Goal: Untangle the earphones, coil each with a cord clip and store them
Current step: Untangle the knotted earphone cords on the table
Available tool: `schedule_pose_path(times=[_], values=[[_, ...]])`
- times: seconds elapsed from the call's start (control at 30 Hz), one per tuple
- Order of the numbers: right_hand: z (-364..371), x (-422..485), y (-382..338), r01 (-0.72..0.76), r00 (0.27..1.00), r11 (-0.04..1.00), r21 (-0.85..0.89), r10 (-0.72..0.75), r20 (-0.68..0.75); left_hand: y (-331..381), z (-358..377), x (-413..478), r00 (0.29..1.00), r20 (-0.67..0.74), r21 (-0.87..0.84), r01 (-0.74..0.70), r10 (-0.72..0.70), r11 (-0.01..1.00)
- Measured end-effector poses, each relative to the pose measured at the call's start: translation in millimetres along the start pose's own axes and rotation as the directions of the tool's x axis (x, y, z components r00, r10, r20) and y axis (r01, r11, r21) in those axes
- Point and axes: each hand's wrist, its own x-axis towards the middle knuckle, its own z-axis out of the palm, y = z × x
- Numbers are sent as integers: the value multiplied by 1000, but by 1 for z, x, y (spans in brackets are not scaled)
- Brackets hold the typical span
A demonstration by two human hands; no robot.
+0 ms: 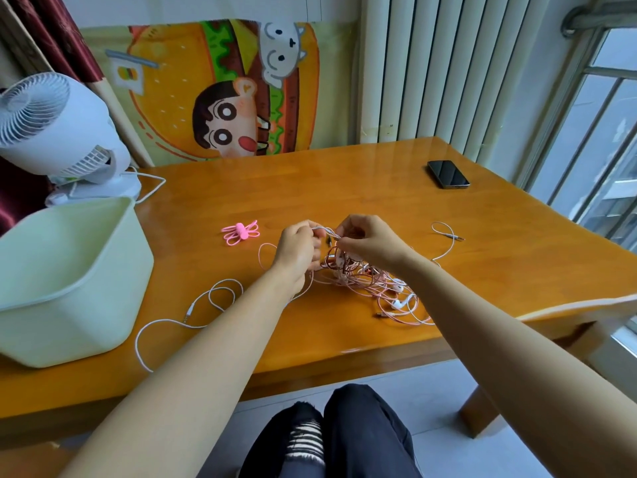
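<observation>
- Earphones (365, 281): pink and white tangle on the table (310, 188), well to the right of the bin (69, 322), its top pulled up off the wood.
- Left hand (298, 250): fingers curled, pinching a whitish strand at the top of the tangle, on the bin side.
- Right hand (368, 241): pinching strands just beside it, on the side away from the bin.
- Cord clips (240, 232): pink, lying flat between bin and tangle, touching neither as far as I can see.
- White cord loop (193, 312): trails from under the left arm toward the bin.
- Phone (448, 174): far right of the bin, face up.
- Fan (58, 129): just behind the bin.
</observation>
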Motion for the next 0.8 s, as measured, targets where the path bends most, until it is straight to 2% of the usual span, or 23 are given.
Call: schedule_pose_path(times=[0.07,0.13,0.2,0.3,0.43,0.53,0.63,0.7,0.8], values=[[-2,2,0,-27,993,991,-128,41,107,3,-1,-2,998,-11,-73,61,-62,995],[-6,2,3,-27,990,970,-243,60,129,4,-7,-4,996,-1,-58,88,-88,994],[-8,0,6,-18,999,980,-198,25,31,4,-12,-5,994,21,1,110,-110,994],[-8,-2,10,-22,994,999,-37,18,-110,2,-15,-7,993,59,53,101,-105,993],[-2,-2,15,-1,989,1000,21,4,-147,-2,-12,-6,980,184,101,53,-71,993],[-1,-5,17,13,999,998,56,-11,-39,-1,-7,-8,994,110,118,-3,-10,993],[-3,-10,10,-4,999,981,195,-3,36,3,-2,-9,997,19,93,-71,69,993],[-6,-9,8,-27,1000,986,163,27,5,6,-1,-10,995,-8,60,-99,100,993],[-12,-7,14,-165,986,984,70,164,23,8,1,-7,993,-53,9,-109,109,994]])
